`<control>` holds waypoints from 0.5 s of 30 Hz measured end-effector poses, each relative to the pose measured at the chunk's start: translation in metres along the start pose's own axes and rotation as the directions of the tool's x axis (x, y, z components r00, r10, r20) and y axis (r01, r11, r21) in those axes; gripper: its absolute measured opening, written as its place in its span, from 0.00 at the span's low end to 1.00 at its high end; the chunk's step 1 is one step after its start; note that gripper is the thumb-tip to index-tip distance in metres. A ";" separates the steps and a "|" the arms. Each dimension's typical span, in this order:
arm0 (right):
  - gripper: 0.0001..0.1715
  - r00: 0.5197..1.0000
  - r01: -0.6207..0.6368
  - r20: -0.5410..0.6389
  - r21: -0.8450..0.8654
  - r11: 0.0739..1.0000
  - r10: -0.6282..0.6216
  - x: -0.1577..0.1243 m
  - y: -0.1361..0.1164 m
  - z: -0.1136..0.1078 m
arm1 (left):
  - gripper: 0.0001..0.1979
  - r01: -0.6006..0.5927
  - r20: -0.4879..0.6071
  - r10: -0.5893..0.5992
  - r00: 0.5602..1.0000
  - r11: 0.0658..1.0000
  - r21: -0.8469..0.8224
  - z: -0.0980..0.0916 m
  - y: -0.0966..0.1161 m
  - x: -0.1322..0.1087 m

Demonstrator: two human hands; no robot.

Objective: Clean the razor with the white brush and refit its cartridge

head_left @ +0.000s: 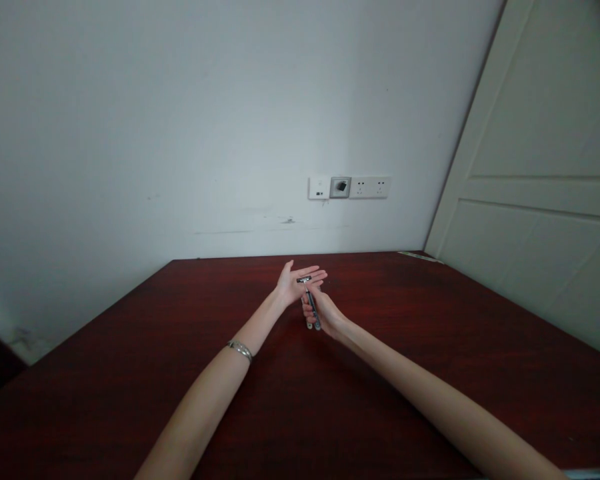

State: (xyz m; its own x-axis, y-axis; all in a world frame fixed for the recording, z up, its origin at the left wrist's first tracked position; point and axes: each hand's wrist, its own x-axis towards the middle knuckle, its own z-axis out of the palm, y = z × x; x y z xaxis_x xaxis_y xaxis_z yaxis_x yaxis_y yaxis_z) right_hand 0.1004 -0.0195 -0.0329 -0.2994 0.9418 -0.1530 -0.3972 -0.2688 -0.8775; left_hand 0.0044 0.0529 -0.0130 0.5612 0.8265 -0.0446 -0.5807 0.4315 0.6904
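Note:
My right hand (325,311) is closed around the handles of a small metal hand tool (311,303). Two grey handle ends stick out below its fingers, and a short black and silver head sits crosswise at the top, like a multi-tool with a hammer-shaped head. My left hand (293,283) lies palm up with its fingers stretched out and thumb apart. The tool's head is over the left palm and fingers; whether it touches them I cannot tell. A silver bracelet (241,350) circles the left wrist.
Under both arms spreads a dark red wooden table (145,333), which meets a white wall (220,133). Wall sockets (370,188) and a dark plug (341,187) are above its back edge. A pale panelled door (545,160) stands along the right side.

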 end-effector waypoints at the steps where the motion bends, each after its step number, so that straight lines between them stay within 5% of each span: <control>1: 0.22 1.000 0.021 -0.014 -0.005 1.000 -0.021 0.000 0.001 0.000 | 0.36 0.000 -0.007 0.000 1.000 1.000 0.002 0.001 0.000 -0.001; 15: 0.24 0.986 0.117 -0.114 -0.038 0.992 -0.120 0.004 0.006 -0.002 | 0.35 -0.020 -0.005 0.020 1.000 1.000 0.012 0.003 -0.005 0.001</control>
State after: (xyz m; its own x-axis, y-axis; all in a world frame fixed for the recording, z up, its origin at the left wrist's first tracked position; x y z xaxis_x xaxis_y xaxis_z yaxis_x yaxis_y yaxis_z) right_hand 0.0986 -0.0173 -0.0396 -0.1487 0.9841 -0.0971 -0.3958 -0.1492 -0.9062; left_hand 0.0097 0.0499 -0.0142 0.5464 0.8368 -0.0349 -0.5845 0.4107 0.6998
